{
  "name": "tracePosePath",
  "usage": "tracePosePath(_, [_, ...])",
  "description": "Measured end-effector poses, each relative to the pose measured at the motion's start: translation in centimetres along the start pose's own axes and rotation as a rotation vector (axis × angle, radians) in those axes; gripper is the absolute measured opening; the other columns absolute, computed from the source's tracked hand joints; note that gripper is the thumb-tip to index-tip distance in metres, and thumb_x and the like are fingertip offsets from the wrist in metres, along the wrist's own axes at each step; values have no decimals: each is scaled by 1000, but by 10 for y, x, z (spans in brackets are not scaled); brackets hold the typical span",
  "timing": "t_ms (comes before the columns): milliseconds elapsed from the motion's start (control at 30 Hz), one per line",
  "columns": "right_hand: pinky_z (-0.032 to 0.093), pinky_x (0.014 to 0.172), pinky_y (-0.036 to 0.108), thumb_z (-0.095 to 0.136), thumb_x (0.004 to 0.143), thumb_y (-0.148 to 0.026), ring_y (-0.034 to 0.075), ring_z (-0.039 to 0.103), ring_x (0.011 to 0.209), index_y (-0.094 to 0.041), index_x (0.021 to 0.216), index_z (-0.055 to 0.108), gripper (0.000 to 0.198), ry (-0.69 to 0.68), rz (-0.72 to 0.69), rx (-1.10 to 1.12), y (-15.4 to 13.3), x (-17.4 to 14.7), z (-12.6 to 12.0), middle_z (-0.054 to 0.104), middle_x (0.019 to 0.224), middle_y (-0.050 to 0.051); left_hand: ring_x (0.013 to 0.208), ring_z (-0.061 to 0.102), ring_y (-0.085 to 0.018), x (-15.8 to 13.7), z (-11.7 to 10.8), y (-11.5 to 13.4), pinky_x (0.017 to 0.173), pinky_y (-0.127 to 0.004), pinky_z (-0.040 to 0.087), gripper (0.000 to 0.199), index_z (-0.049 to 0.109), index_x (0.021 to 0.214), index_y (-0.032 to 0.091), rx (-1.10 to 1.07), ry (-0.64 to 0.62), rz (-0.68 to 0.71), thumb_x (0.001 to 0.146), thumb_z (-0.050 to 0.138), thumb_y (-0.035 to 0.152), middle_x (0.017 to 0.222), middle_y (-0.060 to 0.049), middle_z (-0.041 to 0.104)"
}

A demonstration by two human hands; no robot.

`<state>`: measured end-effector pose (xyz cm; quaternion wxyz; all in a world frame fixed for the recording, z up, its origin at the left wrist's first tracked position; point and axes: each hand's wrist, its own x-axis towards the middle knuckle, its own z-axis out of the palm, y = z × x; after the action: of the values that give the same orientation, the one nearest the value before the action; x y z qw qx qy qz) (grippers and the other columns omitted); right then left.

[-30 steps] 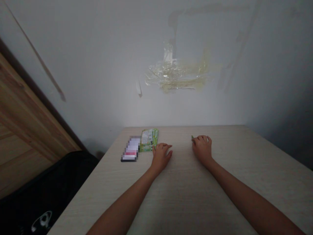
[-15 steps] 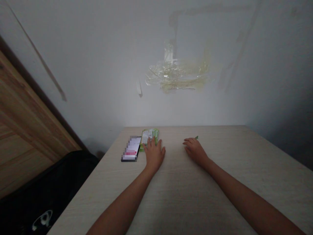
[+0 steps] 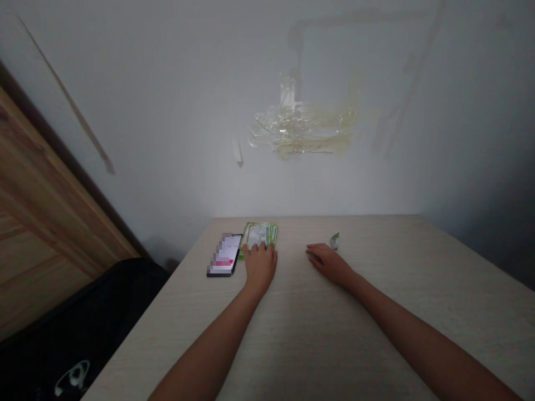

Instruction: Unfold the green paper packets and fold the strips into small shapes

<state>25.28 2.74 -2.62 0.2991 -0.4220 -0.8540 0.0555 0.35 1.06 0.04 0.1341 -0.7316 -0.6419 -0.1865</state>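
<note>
On the desk (image 3: 301, 334), just to the right of the phone (image 3: 229, 253), we rest our left hand (image 3: 259, 267) palm down, fingers spread, fingertips on the near part of the green-and-white stack (image 3: 259, 233); well right of the phone, our right hand (image 3: 328, 262) is empty and loosely half open. The stack lies right beside the phone, with a crumpled green-and-white scrap (image 3: 335, 241) much farther right, just past our right hand. Beyond the phone, we face a wall (image 3: 188, 111).

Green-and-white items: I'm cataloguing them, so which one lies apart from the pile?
The small crumpled-looking piece just beyond the right hand; the others lie together in a flat, overlapping pile by the left hand.
</note>
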Motion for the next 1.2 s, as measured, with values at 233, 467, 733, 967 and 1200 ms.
tracePosePath(233, [46, 103, 44, 50, 94, -26, 24, 58, 116, -16, 116, 66, 29, 4, 1, -1, 3, 0, 2, 65, 122, 14, 98, 61, -29, 2, -10, 3, 110, -60, 16, 31, 71, 100, 18, -1, -22, 4, 93, 44, 31, 99, -14, 70])
tracePosePath(467, [46, 103, 43, 50, 94, -26, 23, 59, 115, -16, 116, 66, 29, 8, -1, 3, 2, -1, 1, 66, 121, 14, 102, 61, -30, 3, -16, 3, 110, -64, 15, 34, 72, 98, 17, 39, -11, -3, 92, 39, 15, 101, -14, 69])
tracePosePath(733, [46, 101, 45, 50, 94, -25, 24, 59, 115, -18, 116, 66, 28, 7, -7, 3, 4, -1, 2, 66, 121, 14, 115, 55, -29, 4, -15, 2, 113, -60, 19, 40, 66, 112, 13, 42, 20, 22, 91, 33, 7, 124, -16, 62])
tracePosePath(967, [46, 101, 45, 50, 94, -25, 24, 59, 115, -18, 116, 65, 28, 9, -4, 1, 2, -1, 0, 66, 121, 14, 110, 57, -28, 4, -9, -2, 111, -57, 23, 35, 66, 108, 17, -56, 11, -25, 92, 36, 13, 116, -14, 66])
tracePosePath(1200, [46, 102, 44, 50, 94, -26, 23, 59, 115, -17, 116, 65, 28, 3, -2, 2, 1, 0, 0, 65, 121, 14, 113, 55, -29, 4, -16, 0, 112, -56, 22, 26, 67, 102, 18, -62, 73, 8, 94, 43, 24, 109, -12, 69])
